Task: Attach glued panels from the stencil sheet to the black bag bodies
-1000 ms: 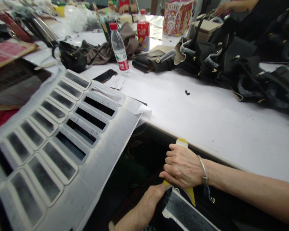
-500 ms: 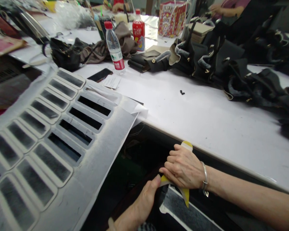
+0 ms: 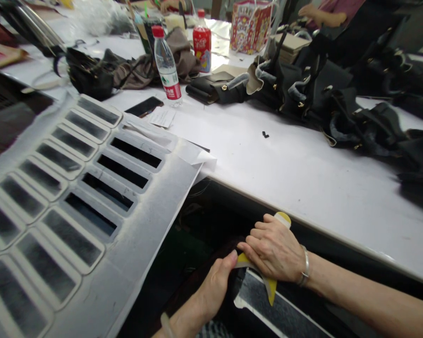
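— Where was the panel (image 3: 287,313)?
— Partly under the tool (image 3: 271,289). The right hand (image 3: 278,249) had its fingers clamped around the tool, probably for steadiness; the left hand's (image 3: 214,285), beside it, I could not tell.

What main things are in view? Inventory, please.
Tool: 1, yellow-white, over strip
Strip: 1, black, lower right
Panels: many, dark, on sheet
Sheet: 1, grey, left
Table: 1, white, centre
Water bottle: 1, clear, on table
Drink bottle: 1, red, farther back
Phone: 1, black, near paper
Paper: 1, white, near phone
Patterned bag: 1, red, back
Bag pieces: many, black, right
Scraps: few, black, mid-table
Cloth: 1 heap, brown, back left
Left hand: 1, bare, by tool
Right hand: 1, bare, gripping tool
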Demonstrator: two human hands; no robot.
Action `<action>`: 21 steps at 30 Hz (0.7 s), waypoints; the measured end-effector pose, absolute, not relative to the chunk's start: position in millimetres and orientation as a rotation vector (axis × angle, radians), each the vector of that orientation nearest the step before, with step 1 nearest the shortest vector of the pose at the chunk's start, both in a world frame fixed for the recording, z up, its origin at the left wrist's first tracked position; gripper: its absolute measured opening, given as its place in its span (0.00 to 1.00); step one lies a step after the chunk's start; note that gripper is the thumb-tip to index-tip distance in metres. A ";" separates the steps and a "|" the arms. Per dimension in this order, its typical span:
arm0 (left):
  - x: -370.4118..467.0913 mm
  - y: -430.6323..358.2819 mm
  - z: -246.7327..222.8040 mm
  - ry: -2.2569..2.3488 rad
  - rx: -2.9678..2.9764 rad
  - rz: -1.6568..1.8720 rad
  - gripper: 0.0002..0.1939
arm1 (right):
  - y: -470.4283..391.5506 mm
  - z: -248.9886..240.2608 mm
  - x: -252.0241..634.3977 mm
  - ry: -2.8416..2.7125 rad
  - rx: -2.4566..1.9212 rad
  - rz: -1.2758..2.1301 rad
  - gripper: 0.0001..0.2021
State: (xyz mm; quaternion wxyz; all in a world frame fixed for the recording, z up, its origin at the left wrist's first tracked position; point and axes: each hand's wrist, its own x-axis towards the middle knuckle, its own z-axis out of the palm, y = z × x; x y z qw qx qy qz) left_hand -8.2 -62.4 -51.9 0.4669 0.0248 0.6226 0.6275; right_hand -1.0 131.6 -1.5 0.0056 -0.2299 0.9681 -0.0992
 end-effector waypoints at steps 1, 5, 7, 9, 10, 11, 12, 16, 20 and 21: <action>-8.1 -62.3 -51.8 1.536 0.049 1.535 0.30 | 131.1 -1.8 0.7 3.033 -0.700 -0.313 0.24; -8.0 -63.0 -51.6 1.608 0.014 1.494 0.29 | 129.0 -2.7 5.4 3.054 -0.639 -0.305 0.24; -8.0 -63.7 -51.4 1.632 0.028 1.476 0.29 | 127.9 -2.8 7.2 3.062 -0.621 -0.304 0.24; -7.7 -64.4 -51.5 1.650 0.049 1.462 0.29 | 127.1 -3.0 9.0 3.067 -0.608 -0.306 0.24; -7.5 -64.5 -51.6 1.662 0.055 1.454 0.29 | 127.2 -3.2 9.7 3.069 -0.601 -0.303 0.23; -7.2 -64.6 -51.6 1.675 0.059 1.446 0.29 | 127.6 -3.5 10.1 3.067 -0.595 -0.299 0.23; -6.9 -64.5 -51.5 1.684 0.064 1.443 0.29 | 128.4 -3.9 9.9 3.061 -0.598 -0.296 0.23; -5.0 -62.5 -47.3 1.655 0.130 1.488 0.28 | 135.7 -4.8 -0.7 2.997 -0.743 -0.300 0.24; -1.5 -60.1 -39.9 1.498 0.181 1.565 0.30 | 142.4 -3.7 -22.6 2.870 -1.065 -0.315 0.24; -0.5 -59.8 -38.4 1.481 0.179 1.571 0.30 | 143.1 -3.5 -27.1 2.849 -1.125 -0.329 0.24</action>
